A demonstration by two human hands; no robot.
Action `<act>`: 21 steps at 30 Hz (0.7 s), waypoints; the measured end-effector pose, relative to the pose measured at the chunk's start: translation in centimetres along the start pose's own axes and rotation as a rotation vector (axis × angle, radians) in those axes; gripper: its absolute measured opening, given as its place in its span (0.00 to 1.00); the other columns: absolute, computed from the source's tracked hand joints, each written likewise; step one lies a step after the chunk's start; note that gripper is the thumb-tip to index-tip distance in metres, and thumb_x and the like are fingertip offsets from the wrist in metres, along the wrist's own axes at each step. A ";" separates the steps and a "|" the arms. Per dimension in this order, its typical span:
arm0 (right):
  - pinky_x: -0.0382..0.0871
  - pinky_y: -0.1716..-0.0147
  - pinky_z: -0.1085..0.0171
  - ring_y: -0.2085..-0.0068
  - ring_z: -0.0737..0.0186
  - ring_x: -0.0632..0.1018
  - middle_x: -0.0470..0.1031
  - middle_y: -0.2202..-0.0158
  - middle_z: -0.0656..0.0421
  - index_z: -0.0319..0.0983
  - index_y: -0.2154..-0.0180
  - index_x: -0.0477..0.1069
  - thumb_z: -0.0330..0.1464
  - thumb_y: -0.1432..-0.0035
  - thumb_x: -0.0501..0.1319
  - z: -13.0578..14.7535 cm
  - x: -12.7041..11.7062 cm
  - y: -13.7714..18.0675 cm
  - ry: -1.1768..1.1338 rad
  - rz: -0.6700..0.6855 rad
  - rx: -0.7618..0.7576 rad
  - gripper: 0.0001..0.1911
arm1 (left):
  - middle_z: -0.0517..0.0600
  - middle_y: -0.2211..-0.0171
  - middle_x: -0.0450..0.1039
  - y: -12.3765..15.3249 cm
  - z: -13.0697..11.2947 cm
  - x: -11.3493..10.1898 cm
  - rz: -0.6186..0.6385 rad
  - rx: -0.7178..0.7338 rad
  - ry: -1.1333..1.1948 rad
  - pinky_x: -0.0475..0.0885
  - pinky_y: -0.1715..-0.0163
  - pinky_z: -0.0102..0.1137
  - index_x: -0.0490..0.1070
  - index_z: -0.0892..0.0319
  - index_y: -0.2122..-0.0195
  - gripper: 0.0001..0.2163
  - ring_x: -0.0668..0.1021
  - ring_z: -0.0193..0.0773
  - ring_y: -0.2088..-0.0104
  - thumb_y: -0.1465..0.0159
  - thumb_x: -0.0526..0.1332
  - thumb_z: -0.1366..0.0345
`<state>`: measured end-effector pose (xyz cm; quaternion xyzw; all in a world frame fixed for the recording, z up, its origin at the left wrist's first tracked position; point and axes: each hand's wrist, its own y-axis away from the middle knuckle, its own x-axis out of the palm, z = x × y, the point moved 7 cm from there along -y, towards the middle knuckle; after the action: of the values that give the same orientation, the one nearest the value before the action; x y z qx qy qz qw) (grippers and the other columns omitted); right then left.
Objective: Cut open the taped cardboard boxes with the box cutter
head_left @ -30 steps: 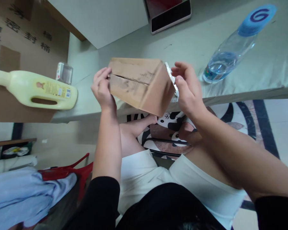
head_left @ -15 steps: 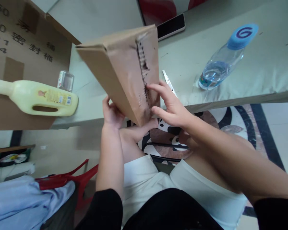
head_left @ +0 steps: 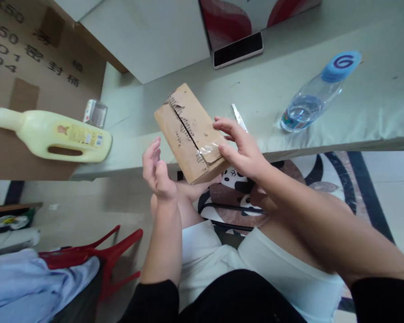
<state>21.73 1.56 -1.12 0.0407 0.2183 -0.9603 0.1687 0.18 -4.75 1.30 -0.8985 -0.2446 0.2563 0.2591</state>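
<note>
A small brown cardboard box (head_left: 185, 130) sits tilted at the table's front edge, its near corner jutting out past it. Along its top runs a dark slit with ragged, torn paper, and clear tape shines near one end. My right hand (head_left: 240, 148) grips the box's right side, thumb at the near corner and fingers along the far edge. To the left, my left hand (head_left: 158, 172) is held up with its fingers apart, beside the box and holding nothing. A slim white-and-silver cutter (head_left: 239, 117) lies just beyond my right hand.
A clear water bottle (head_left: 305, 105) with a blue cap stands on the right of the table (head_left: 363, 103). A phone-like device (head_left: 238, 50) lies at the back. Leftward are a yellow bottle (head_left: 63, 137), a small clear case (head_left: 95, 113) and a large carton (head_left: 50, 96).
The box has come down from its raised, upright pose and turned so its slit side faces up. My left hand has let go of it and opened; my right hand stays on it.
</note>
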 end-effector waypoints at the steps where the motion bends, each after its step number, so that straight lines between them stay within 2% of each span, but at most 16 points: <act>1: 0.66 0.39 0.50 0.36 0.53 0.71 0.70 0.38 0.48 0.41 0.44 0.66 0.44 0.37 0.56 0.1 0.0 0.0 -0.004 -0.003 -0.009 0.23 | 0.51 0.45 0.75 -0.1 -1.5 0.5 0.031 0.154 0.042 0.68 0.36 0.48 0.73 0.50 0.48 0.17 0.74 0.47 0.39 0.33 0.53 0.54; 2: 0.67 0.39 0.51 0.38 0.54 0.72 0.71 0.39 0.49 0.41 0.45 0.66 0.45 0.36 0.55 0.1 -0.1 -0.1 -0.013 -0.014 -0.012 0.23 | 0.50 0.45 0.76 0.1 -2.5 1.6 0.125 0.271 0.045 0.68 0.36 0.49 0.74 0.49 0.48 0.17 0.74 0.47 0.40 0.33 0.52 0.54; 3: 0.68 0.40 0.51 0.40 0.54 0.73 0.72 0.41 0.49 0.40 0.45 0.67 0.46 0.35 0.53 -0.1 -0.4 -0.1 -0.019 -0.035 -0.005 0.23 | 0.50 0.46 0.77 0.4 -3.0 3.0 0.231 0.324 0.002 0.67 0.35 0.50 0.75 0.49 0.48 0.17 0.75 0.47 0.41 0.32 0.52 0.54; 4: 0.68 0.42 0.52 0.42 0.54 0.74 0.73 0.43 0.49 0.40 0.47 0.69 0.47 0.34 0.50 -0.5 -0.8 -0.2 -0.015 -0.065 0.021 0.24 | 0.50 0.49 0.78 0.8 -3.3 3.9 0.264 0.368 -0.054 0.65 0.35 0.51 0.75 0.48 0.49 0.18 0.77 0.47 0.43 0.31 0.49 0.52; 5: 0.69 0.44 0.52 0.44 0.54 0.76 0.75 0.46 0.49 0.39 0.49 0.70 0.47 0.34 0.48 -1.1 -1.3 -0.3 0.007 -0.100 0.072 0.24 | 0.50 0.51 0.78 0.9 -3.2 3.9 0.169 0.371 -0.045 0.64 0.35 0.53 0.75 0.48 0.52 0.19 0.77 0.47 0.45 0.30 0.47 0.50; 8: 0.71 0.52 0.52 0.55 0.53 0.78 0.78 0.56 0.50 0.38 0.56 0.73 0.42 0.36 0.50 -3.6 -2.9 -0.1 0.235 -0.139 0.337 0.20 | 0.51 0.54 0.77 1.4 -1.9 5.0 0.106 0.290 -0.064 0.58 0.35 0.59 0.73 0.48 0.57 0.18 0.75 0.52 0.43 0.33 0.50 0.44; 11: 0.71 0.59 0.51 0.60 0.50 0.77 0.76 0.53 0.47 0.38 0.51 0.74 0.37 0.42 0.56 -5.1 -3.6 0.4 0.603 0.010 0.517 0.19 | 0.55 0.53 0.77 1.7 -0.4 5.9 0.147 0.170 -0.178 0.54 0.35 0.62 0.72 0.51 0.59 0.19 0.72 0.56 0.39 0.37 0.57 0.42; 13: 0.70 0.63 0.52 0.61 0.48 0.77 0.73 0.48 0.44 0.39 0.43 0.71 0.36 0.43 0.58 -5.2 -3.7 0.6 0.782 0.100 0.537 0.25 | 0.58 0.52 0.76 1.8 -0.2 5.9 0.142 0.152 -0.231 0.53 0.34 0.63 0.73 0.52 0.58 0.21 0.71 0.57 0.38 0.38 0.58 0.41; 15: 0.70 0.66 0.53 0.63 0.48 0.77 0.72 0.47 0.42 0.39 0.38 0.66 0.33 0.43 0.58 -5.1 -3.9 0.7 0.874 0.118 0.537 0.30 | 0.59 0.52 0.76 1.9 -0.5 5.6 0.118 0.174 -0.259 0.55 0.34 0.62 0.73 0.53 0.56 0.23 0.71 0.57 0.38 0.39 0.58 0.39; 18: 0.70 0.66 0.51 0.65 0.48 0.76 0.75 0.54 0.40 0.36 0.38 0.65 0.29 0.45 0.57 -5.0 -4.3 0.5 0.919 0.099 0.549 0.31 | 0.58 0.52 0.76 1.9 -0.9 5.3 0.091 0.181 -0.295 0.57 0.35 0.60 0.74 0.53 0.55 0.23 0.72 0.56 0.39 0.38 0.57 0.40; 21: 0.71 0.64 0.50 0.67 0.49 0.75 0.77 0.63 0.45 0.35 0.40 0.67 0.27 0.47 0.57 -5.1 -4.8 0.3 0.877 0.072 0.554 0.31 | 0.58 0.50 0.75 1.8 -0.9 5.3 0.102 0.135 -0.279 0.57 0.34 0.58 0.73 0.52 0.54 0.20 0.70 0.55 0.37 0.36 0.58 0.43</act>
<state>26.33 4.97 -5.17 0.4897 0.0045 -0.8684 0.0775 5.22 -3.41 -0.89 -0.8459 -0.2143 0.4074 0.2692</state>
